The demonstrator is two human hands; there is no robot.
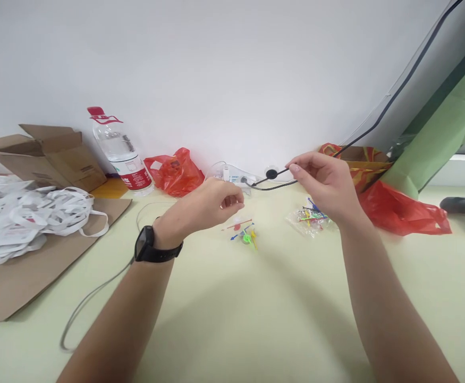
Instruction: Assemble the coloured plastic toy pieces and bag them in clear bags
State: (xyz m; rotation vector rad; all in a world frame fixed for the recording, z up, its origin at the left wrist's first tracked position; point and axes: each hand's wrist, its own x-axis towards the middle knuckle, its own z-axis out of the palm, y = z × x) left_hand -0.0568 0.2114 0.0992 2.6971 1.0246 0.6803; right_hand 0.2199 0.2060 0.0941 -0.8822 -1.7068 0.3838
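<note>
My right hand (323, 178) pinches the end of a thin black plastic spinner arrow (271, 174), which has a round black hub and what looks like a clear disc behind it. My left hand (208, 206), with a black watch on the wrist, is closed with curled fingers; whatever is in it, if anything, is hidden. On the table below the hands lie several small spinner arrows: a red arrow (237, 227), a blue arrow (242, 232), a green one (247, 239) and a yellow one (254, 239). A clear plastic bag (311, 219) of coloured arrows lies under my right hand.
At left, white straps (25, 218) are heaped on flat cardboard (68, 255), before an open carton (52, 154). Along the wall stand a large water bottle (126, 154), a red plastic bag (180, 173) and a power strip (232, 174). Another red bag (403, 207) lies at right.
</note>
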